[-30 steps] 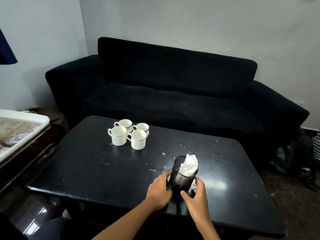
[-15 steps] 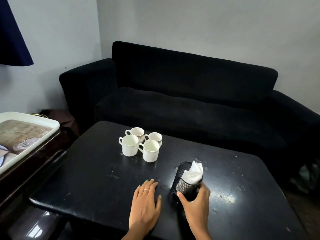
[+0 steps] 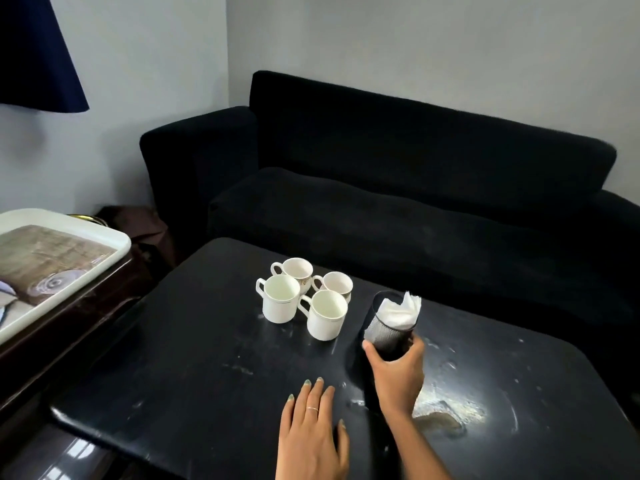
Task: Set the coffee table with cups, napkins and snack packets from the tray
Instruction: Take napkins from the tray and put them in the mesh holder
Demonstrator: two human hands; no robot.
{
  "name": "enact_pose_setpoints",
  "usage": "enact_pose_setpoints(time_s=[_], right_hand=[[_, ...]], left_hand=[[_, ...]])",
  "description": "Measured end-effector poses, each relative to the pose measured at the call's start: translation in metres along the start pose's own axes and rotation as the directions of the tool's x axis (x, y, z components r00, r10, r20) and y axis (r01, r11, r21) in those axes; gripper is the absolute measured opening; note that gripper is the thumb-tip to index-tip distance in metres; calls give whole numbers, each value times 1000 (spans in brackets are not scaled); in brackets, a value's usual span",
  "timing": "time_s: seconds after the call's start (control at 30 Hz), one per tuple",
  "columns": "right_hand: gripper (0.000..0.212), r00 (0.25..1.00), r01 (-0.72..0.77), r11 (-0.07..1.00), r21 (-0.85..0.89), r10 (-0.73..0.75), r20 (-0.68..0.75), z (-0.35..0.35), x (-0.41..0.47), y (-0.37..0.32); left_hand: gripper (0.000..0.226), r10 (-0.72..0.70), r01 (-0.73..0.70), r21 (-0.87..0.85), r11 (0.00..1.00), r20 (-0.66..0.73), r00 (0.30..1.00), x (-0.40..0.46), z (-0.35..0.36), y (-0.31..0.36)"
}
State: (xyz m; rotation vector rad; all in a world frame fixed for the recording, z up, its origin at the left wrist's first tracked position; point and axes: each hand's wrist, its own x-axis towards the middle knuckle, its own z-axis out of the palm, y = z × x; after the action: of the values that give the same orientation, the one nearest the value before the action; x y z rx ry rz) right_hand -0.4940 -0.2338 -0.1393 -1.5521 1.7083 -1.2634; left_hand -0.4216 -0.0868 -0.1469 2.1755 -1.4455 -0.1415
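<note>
Several white cups (image 3: 304, 296) stand bunched together near the middle of the black coffee table (image 3: 194, 382). Just to their right is a black mesh holder (image 3: 388, 332) with white napkins (image 3: 400, 311) sticking out of it. My right hand (image 3: 398, 372) grips the holder's lower part from the near side. My left hand (image 3: 311, 434) lies flat on the tabletop with its fingers spread and nothing in it. The white tray (image 3: 114, 251) sits on a side table at the left, partly out of frame.
A black sofa (image 3: 398, 209) runs along the table's far side. The dark wooden side table (image 3: 86, 306) under the tray stands close to the coffee table's left edge. A dark blue lampshade (image 3: 38, 57) hangs at the top left. A worn pale patch (image 3: 446, 407) marks the tabletop.
My left hand has let go of the napkin holder and now rests flat on the table. My right hand has pushed the holder farther in, closer to the cups.
</note>
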Motion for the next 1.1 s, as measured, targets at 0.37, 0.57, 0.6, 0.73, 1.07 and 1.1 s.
enact_pose_setpoints(time_s=[0.37, 0.57, 0.6, 0.73, 1.07, 1.1], right_hand=[[78, 996, 85, 989, -121, -86, 0, 26, 41, 0], [80, 994, 106, 972, -209, -110, -10, 36, 55, -2], [80, 993, 109, 967, -230, -114, -12, 37, 56, -2], [79, 992, 118, 953, -279, -126, -13, 40, 61, -2], [89, 995, 87, 954, -288, -72, 62, 40, 60, -4], [92, 996, 74, 964, -257, -56, 74, 39, 56, -4]], left_hand=[[52, -28, 28, 39, 999, 4, 1000, -3, -1, 0], [52, -38, 39, 48, 998, -8, 999, -1, -1, 1], [52, -37, 37, 51, 998, -5, 999, -1, -1, 1], [52, -27, 26, 55, 998, 18, 999, 1, 0, 1], [52, -19, 19, 49, 999, 3, 1000, 2, 3, -2], [52, -16, 15, 45, 999, 9, 1000, 1, 3, -3]])
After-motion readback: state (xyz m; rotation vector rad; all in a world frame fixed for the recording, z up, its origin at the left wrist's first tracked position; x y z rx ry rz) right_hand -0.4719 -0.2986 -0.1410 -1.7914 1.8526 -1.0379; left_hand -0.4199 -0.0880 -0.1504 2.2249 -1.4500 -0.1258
